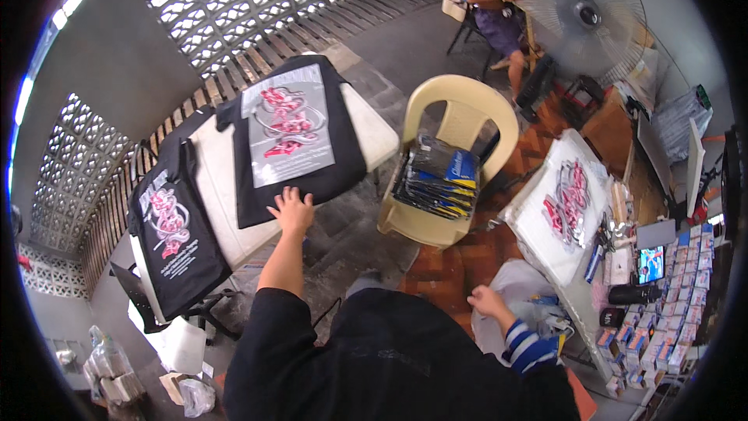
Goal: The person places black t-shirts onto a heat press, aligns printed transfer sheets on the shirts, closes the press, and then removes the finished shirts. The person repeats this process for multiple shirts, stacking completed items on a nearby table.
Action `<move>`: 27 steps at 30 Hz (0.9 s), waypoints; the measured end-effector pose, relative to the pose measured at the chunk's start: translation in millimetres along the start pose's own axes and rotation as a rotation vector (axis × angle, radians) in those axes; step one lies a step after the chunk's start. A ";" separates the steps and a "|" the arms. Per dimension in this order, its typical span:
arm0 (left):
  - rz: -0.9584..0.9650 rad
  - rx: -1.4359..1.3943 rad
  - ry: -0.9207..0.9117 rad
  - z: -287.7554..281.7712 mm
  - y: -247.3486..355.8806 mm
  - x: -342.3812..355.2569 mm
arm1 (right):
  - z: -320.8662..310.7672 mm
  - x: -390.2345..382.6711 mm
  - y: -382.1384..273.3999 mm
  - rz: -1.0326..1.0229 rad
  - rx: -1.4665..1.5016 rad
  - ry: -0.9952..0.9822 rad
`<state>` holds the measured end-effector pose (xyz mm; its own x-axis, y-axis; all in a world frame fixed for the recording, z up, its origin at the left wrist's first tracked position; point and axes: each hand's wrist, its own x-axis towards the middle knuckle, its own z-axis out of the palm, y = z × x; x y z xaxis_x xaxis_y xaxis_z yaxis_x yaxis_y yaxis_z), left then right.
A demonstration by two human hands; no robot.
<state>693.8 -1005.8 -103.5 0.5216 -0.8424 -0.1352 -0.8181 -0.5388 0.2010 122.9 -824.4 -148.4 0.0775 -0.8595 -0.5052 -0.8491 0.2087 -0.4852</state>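
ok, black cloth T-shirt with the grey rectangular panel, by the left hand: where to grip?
I'd pinch the bottom hem of the black cloth T-shirt near both corners, coming from the wearer's side. It lies spread out, hem nearest the wearer, left hand at that edge; plain cloth there keeps fingers off the grey panel.

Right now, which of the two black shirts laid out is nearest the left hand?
The shirt on the right, with the grey panel: the left hand is at its hem. The other shirt lies farther left and has no such panel.
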 end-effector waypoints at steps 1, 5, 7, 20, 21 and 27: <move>-0.058 0.168 0.032 -3.6 14.3 -0.2 | 16.7 -21.1 31.9 0.082 0.053 0.049; 0.676 -0.263 0.138 42.2 83.0 -19.0 | 94.5 -122.8 100.4 0.458 -0.009 -0.034; 0.715 -0.369 -0.115 83.6 148.0 -25.2 | 128.8 -158.9 120.4 0.284 -0.130 -0.210; -0.211 -0.683 -0.874 234.9 320.4 129.2 | 115.8 -73.8 -48.6 0.603 0.461 0.106; -0.062 -0.701 -0.882 223.4 327.0 129.0 | 88.5 -45.0 -74.4 0.576 0.403 0.082; 0.334 -1.499 -1.420 141.1 345.8 59.5 | 41.2 78.4 -114.8 0.593 1.368 0.451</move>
<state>407.7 -1241.5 -178.9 -0.6687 -0.6937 -0.2677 0.3403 -0.6056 0.7194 248.0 -896.6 -161.7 -0.4554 -0.5151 -0.7261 0.4241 0.5916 -0.6857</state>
